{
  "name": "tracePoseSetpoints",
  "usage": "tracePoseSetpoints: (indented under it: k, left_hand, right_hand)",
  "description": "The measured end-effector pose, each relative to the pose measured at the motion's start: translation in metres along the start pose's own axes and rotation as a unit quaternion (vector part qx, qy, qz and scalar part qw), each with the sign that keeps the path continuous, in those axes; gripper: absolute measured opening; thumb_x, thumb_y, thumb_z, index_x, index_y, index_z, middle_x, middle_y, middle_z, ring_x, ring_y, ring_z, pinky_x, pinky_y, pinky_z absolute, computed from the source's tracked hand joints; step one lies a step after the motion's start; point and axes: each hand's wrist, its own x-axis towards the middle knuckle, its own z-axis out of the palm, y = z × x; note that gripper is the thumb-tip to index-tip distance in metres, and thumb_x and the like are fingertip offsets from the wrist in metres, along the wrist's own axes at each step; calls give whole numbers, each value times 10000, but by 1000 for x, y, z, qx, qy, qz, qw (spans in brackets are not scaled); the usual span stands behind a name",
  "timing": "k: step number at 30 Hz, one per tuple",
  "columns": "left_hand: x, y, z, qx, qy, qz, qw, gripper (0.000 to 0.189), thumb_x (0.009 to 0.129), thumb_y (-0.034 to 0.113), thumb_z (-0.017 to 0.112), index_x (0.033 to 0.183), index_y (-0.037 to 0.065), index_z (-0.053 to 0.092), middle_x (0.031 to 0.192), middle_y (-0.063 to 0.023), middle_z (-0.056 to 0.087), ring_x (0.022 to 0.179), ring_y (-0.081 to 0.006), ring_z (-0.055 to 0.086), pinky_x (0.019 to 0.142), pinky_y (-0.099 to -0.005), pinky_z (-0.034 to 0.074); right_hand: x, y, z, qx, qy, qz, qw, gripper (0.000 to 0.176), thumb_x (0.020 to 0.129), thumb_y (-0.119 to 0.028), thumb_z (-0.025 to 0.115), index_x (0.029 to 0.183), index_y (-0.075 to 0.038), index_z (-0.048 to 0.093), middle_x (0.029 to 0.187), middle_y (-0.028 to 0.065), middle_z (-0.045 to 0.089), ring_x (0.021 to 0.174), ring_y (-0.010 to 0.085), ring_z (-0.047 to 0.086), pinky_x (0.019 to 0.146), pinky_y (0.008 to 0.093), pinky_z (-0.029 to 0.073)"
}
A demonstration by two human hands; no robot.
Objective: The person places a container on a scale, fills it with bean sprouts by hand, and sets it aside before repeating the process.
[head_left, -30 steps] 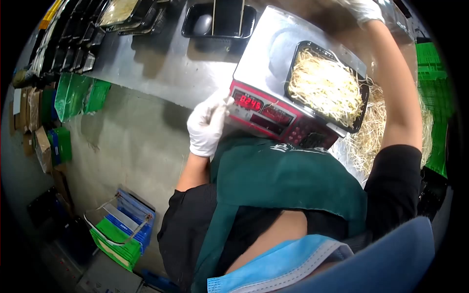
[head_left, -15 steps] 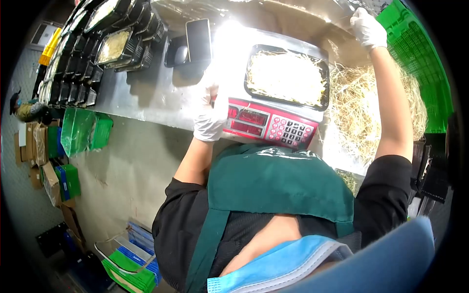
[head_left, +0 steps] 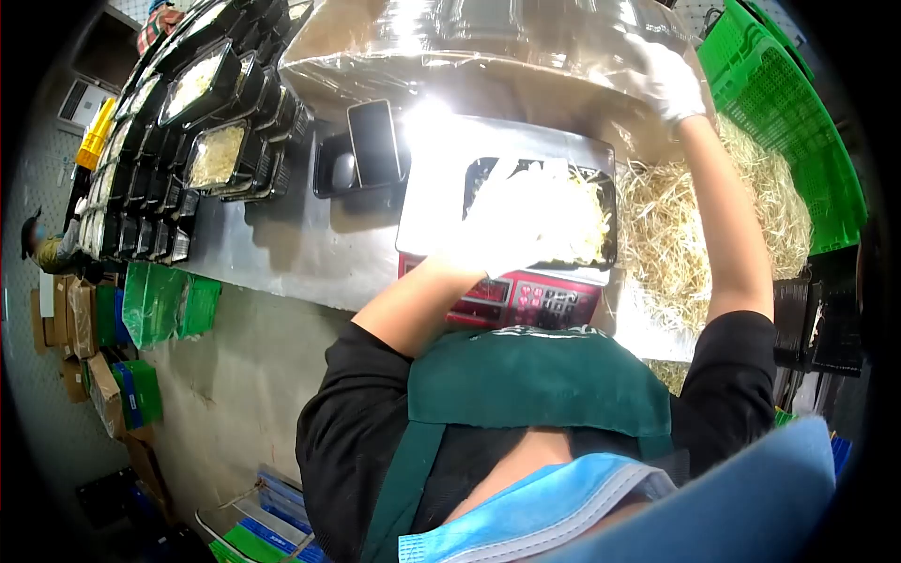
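Observation:
My left hand (head_left: 502, 220), in a white glove, reaches over the black tray (head_left: 611, 220) on the scale. Its fingers lie stretched across the pale bean sprouts (head_left: 584, 225), their outline washed out by glare. The tray rests on the platform of a red digital scale (head_left: 511, 298), whose keypad faces me. At the upper right, my right hand (head_left: 668, 86), also gloved, is raised with fingers apart beside the plastic-covered box (head_left: 450, 70). Below that arm lies a large heap of loose bean sprouts (head_left: 671, 244).
Stacked black trays of sprouts (head_left: 218, 158) line the left of the metal table (head_left: 282, 253). A phone (head_left: 374, 141) leans on a small black tray (head_left: 328, 169) behind the scale. A green crate (head_left: 779, 122) stands at the right. Other people (head_left: 52, 246) are in the background.
My left hand has moved right from the scale's left edge onto the sprouts in the tray. My right hand has shifted left, its closed fingers now spread. The view has tilted up slightly.

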Motion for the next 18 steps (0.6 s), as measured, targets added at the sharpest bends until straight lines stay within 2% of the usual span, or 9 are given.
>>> tracePoseSetpoints:
  k: [2,3,6,9,12,13,15,17,18]
  left_hand:
    - [1,-4,7,-23,5,-9,1000,658,837,404,552,1292,-54,419,1105,-182,565,1018,-292,525,999,-447,298]
    - [4,-1,-1,-45,-32,-30,998,672,848,411,543,1313,-53,401,1172,-204,538,1051,-304,518,974,-453,321]
    - [-1,-2,4,-36,10,-16,999,700,850,400,564,1337,-60,362,1300,-242,449,1143,-323,474,950,-471,362]
    - [-2,2,-5,-44,-8,-34,998,753,818,380,612,1357,-59,324,1308,-221,430,1169,-321,463,962,-472,360]
    - [-5,0,0,-36,30,-29,998,783,814,430,599,1353,-69,328,1242,-216,479,1115,-317,489,968,-461,343]
    - [-4,0,1,-37,36,-26,998,791,819,453,587,1350,-75,332,1218,-217,498,1098,-316,498,973,-459,333]
    - [-2,0,3,-16,52,-22,998,850,814,536,565,1338,-95,344,1177,-240,529,1100,-344,502,1003,-481,287]
    - [-3,5,-9,-9,74,-20,997,917,778,568,593,1354,-93,324,1212,-267,504,1145,-388,469,1037,-488,251]
    - [-8,11,-29,-28,34,-51,998,1004,776,618,557,1382,-118,243,1323,-295,438,1286,-379,380,1098,-509,154]
  right_hand:
    - [29,-33,10,80,-84,-34,993,357,813,-271,603,1146,-142,607,1046,128,650,993,320,605,893,401,476]
    - [40,-54,17,103,-102,-43,989,366,802,-255,604,1150,-143,610,1081,116,643,1014,311,601,905,392,475]
    - [78,-99,50,77,-137,-75,985,462,769,-236,632,1217,-144,572,1149,109,619,1051,299,590,913,389,473]
    - [99,-129,60,24,-238,-36,970,296,800,-257,603,1045,-100,657,1026,145,660,941,327,636,828,402,508]
    - [101,-137,59,-17,-216,-87,972,235,826,-266,588,933,-80,682,942,160,674,875,346,651,774,416,525]
    - [103,-135,57,-50,-219,-65,972,244,851,-325,594,981,-135,675,945,126,678,788,322,660,739,408,528]
    - [93,-117,36,89,-142,-15,986,227,854,-299,583,986,-142,682,932,122,680,770,294,670,716,385,533]
    - [81,-63,25,180,-61,28,981,343,841,-256,586,1153,-120,621,993,139,675,767,241,679,683,342,553]
    - [64,-60,-11,396,-27,51,917,534,809,-274,628,1297,-138,460,1189,156,562,933,260,626,809,339,499]
